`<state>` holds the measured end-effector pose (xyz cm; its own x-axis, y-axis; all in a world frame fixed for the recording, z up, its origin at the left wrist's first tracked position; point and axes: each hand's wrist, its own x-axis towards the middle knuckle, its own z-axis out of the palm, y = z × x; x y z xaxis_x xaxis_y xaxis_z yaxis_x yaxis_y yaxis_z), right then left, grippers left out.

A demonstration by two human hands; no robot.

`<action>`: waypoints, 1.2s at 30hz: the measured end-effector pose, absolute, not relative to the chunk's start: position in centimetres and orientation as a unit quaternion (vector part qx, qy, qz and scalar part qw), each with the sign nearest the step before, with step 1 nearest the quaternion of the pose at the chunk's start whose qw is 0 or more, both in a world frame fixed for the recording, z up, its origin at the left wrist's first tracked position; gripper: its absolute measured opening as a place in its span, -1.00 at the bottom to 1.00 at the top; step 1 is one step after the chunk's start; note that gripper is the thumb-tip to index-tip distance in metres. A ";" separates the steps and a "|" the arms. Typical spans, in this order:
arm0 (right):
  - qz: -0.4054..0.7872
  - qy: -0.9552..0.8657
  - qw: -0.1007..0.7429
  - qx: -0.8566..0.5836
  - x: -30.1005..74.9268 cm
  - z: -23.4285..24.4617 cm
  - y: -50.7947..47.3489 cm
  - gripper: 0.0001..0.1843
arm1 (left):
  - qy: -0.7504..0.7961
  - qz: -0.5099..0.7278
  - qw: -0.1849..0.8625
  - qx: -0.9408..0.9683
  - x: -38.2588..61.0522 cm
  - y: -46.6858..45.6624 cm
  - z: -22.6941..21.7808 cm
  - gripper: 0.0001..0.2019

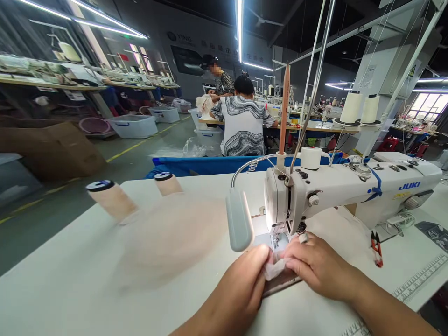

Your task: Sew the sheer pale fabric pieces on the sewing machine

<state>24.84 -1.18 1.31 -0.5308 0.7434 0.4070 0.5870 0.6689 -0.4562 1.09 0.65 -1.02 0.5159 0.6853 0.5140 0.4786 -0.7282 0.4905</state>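
Note:
A thin, pale, see-through fabric (275, 269) is bunched between my hands, just in front of the needle and presser foot (277, 239) of a white sewing machine (336, 186). My left hand (247, 275) is closed, pinching the fabric from the left near the needle plate. From the right, my right hand (315, 263) grips the same fabric between thumb and fingers, its fingertips close beside the presser foot. Whether the fabric lies under the foot I cannot tell. A grey lamp head (239, 220) hangs on a bent metal neck left of the needle.
Two thread cones (112, 200) (168, 183) stand on the white table (87, 275) at the left, the nearer one tilted-looking. Red-handled thread snips (376, 249) lie at the right, near a printed ruler (420, 275). Beyond the blue cloth (196, 164), a person (244, 119) sits and another stands.

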 end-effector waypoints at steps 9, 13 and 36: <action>0.122 -0.774 0.472 -0.403 23.0 0.2 -1.0 -0.74 | 0.381 0.317 0.225 0.839 2.2 3.1 -2.2 -0.86; 0.112 -0.764 0.487 -0.408 22.9 0.3 -1.1 -0.71 | 0.368 0.313 0.245 0.840 2.2 3.0 -1.8 -0.73; 0.129 -0.911 0.197 -0.338 25.0 2.8 -2.5 -0.67 | 0.215 0.396 0.057 0.891 1.3 0.0 -3.5 -0.63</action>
<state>24.97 -2.48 2.84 -0.6935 0.6669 0.2727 0.5651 0.7382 -0.3685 1.25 0.03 -3.46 0.5943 0.4286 0.6806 0.3380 -0.9009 0.2722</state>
